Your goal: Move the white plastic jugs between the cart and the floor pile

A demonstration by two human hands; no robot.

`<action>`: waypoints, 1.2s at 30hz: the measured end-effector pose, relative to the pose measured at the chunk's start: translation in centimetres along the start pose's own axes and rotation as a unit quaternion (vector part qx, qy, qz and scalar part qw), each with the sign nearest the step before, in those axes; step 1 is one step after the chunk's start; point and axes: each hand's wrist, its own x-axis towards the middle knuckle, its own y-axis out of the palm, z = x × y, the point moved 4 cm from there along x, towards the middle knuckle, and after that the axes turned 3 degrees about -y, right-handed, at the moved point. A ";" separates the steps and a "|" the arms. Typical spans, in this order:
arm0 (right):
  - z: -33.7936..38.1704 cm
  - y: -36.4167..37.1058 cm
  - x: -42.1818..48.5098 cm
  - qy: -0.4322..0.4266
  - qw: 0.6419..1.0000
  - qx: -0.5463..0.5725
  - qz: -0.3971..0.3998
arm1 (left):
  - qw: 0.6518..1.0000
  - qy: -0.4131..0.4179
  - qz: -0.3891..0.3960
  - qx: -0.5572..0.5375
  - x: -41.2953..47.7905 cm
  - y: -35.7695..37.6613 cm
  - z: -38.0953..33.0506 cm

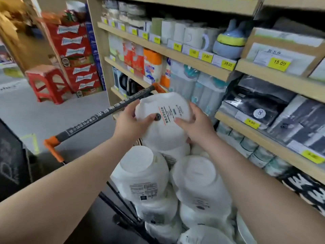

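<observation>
A white plastic jug point(163, 110) with a red-lined label is held above a shopping cart, between both hands. My left hand point(131, 118) grips its left side, thumb across the front. My right hand point(193, 122) grips its right side, thumb on the label. Below it, several more white jugs point(142, 175) lie piled in the cart, one point(198, 180) under my right forearm. The cart's black handle point(105, 111) with orange ends runs behind my left hand.
Wooden shelves point(193, 62) on the right hold mugs, a blue bottle point(230, 41), packaged goods and yellow price tags point(279, 63). A red plastic stool point(45, 81) and stacked red cartons point(77, 55) stand at the far left on the grey floor point(61, 117).
</observation>
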 end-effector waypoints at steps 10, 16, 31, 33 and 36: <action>0.6 4.9 -0.2 0.103 0.975 -0.134 -0.141 | 0.973 0.051 0.222 0.034 8.9 1.7 1.9; 2.6 8.1 -0.8 0.133 0.957 -0.161 -0.199 | 0.963 0.095 0.231 0.099 11.0 1.1 3.1; 1.8 -4.9 -19.3 0.175 0.910 -0.099 -0.363 | 0.867 0.322 0.377 0.048 -7.7 8.0 -6.0; 1.6 -8.5 -24.1 0.186 0.896 -0.115 -0.386 | 0.850 0.318 0.420 0.029 -13.0 10.7 -6.8; 1.6 -13.8 -31.4 0.191 0.874 -0.152 -0.421 | 0.818 0.320 0.478 0.010 -21.5 14.9 -8.0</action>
